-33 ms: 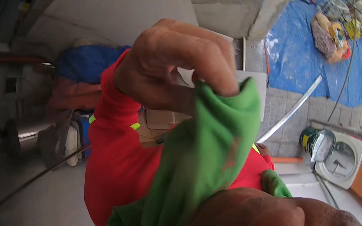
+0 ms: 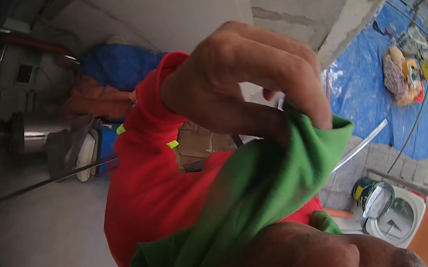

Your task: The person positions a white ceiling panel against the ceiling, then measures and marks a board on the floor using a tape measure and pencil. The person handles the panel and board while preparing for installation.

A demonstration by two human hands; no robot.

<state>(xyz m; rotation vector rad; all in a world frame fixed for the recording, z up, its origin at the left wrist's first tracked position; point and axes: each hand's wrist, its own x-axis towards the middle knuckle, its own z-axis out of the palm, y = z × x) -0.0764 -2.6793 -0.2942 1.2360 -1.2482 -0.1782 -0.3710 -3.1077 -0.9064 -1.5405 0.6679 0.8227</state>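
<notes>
My left hand (image 2: 249, 74) is raised in the middle of the view, its thumb and fingers closed in a pinch. Between them is the upper edge of a green cloth (image 2: 237, 203) that lies around my neck. From the hand the cloth slopes down toward the lower left, stretched into folds. A loose red sleeve (image 2: 147, 156) with yellow-green trim covers my left arm. Another bit of green cloth (image 2: 324, 221) shows at the right side of my neck. My right hand is out of sight.
A blue tarp (image 2: 356, 87) spreads at the far right, with a heap of bags (image 2: 402, 76) on it. Nearer stand a dark green bucket (image 2: 371, 198) and a white appliance (image 2: 408, 214) with a round opening. Flattened cardboard (image 2: 198, 141) lies beyond my arm, near a rough concrete column (image 2: 295, 12).
My left hand has moved to the right with the pinched cloth, which is drawn out farther. The surroundings have shifted slightly. A small part of a hand beside the far red sleeve has gone from sight.
</notes>
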